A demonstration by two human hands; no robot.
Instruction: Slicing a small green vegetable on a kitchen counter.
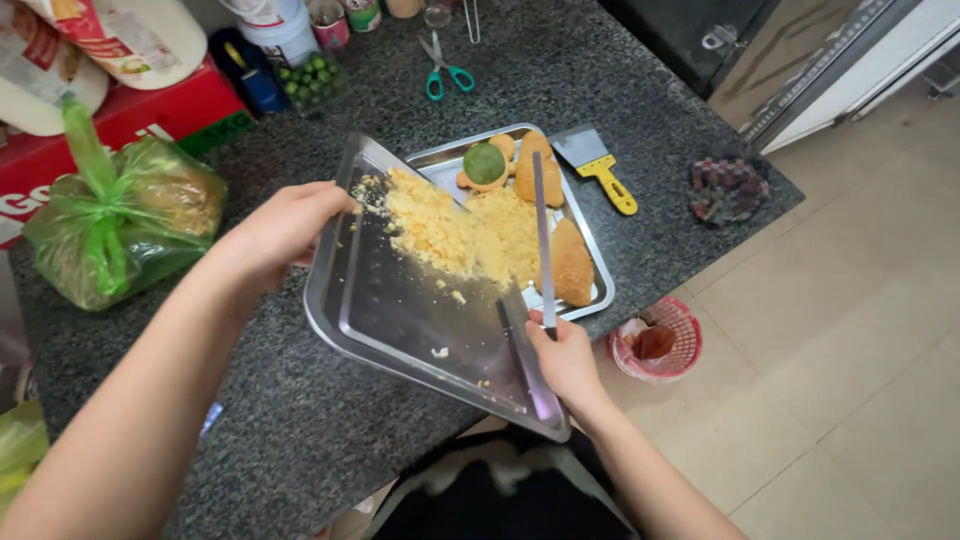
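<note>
A tilted shiny steel tray [400,310] of yellow crumbs [435,225] was gripped by closed left-hand fingers [315,205]; a long steel knife [543,235] was clasped by right-hand fingers [545,330] above the speckled granite table [280,420]

Both forearms are showing bare from elbow to wrist — no sleeve is reaching into view on either side. The bare left hand [283,228] is wearing no glove, ring, watch or bracelet that can be made out, and the bare right hand [566,360] is showing the same plainness — no band at the wrist, no glove. The fingernails are appearing short; whether they are painted cannot be told. Below the arms, at the bottom edge, a dark, nearly black garment with pale grey-white patches [500,495] is covering the person's front; its cut and fabric are staying too blurred to tell.
</note>
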